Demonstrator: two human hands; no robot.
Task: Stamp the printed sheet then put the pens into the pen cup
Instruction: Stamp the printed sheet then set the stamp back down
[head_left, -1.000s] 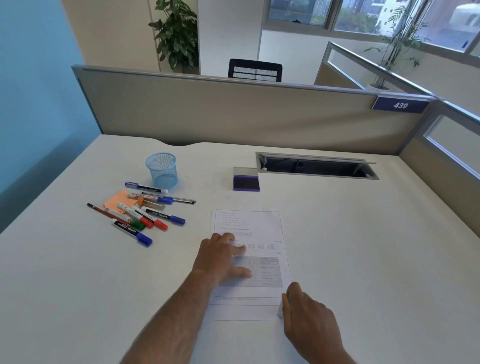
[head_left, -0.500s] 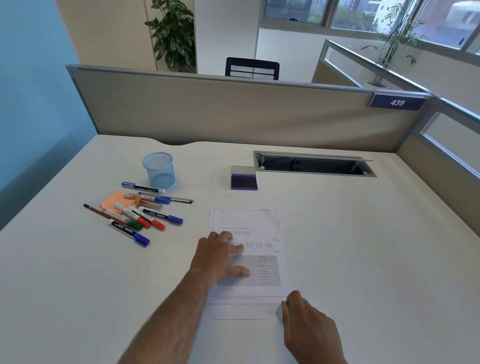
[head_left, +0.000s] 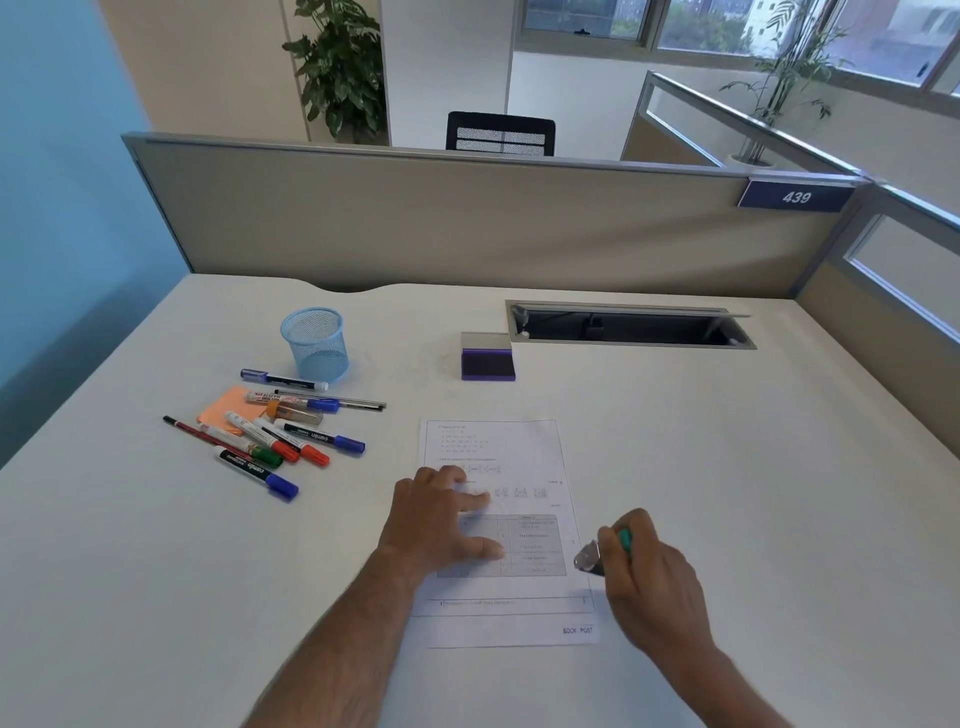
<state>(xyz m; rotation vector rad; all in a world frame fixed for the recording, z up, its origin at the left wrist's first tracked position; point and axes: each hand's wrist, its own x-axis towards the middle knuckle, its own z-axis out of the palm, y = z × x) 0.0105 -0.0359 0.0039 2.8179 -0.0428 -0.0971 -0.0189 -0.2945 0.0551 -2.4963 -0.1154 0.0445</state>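
Note:
The printed sheet (head_left: 524, 447) lies flat on the white desk, and a "BOOK POST" mark (head_left: 577, 630) shows at its bottom right corner. My left hand (head_left: 441, 519) rests flat on the sheet's left half, fingers spread. My right hand (head_left: 649, 577) holds a small stamp (head_left: 597, 556) with a green handle, lifted just off the sheet's right edge. Several markers and pens (head_left: 280, 431) lie in a loose heap at the left. Behind them stands the blue mesh pen cup (head_left: 316, 345), upright with nothing visible inside.
A purple ink pad (head_left: 488, 358) with its lid up sits behind the sheet. An orange sticky-note pad (head_left: 228, 408) lies under the pens. An open cable tray (head_left: 628, 330) is cut into the desk's back. A grey partition (head_left: 467, 218) closes the far edge.
My right hand has lifted the stamp off the sheet's bottom right corner and moved up and right, uncovering the "BOOK POST" mark. My left hand has stayed on the sheet.

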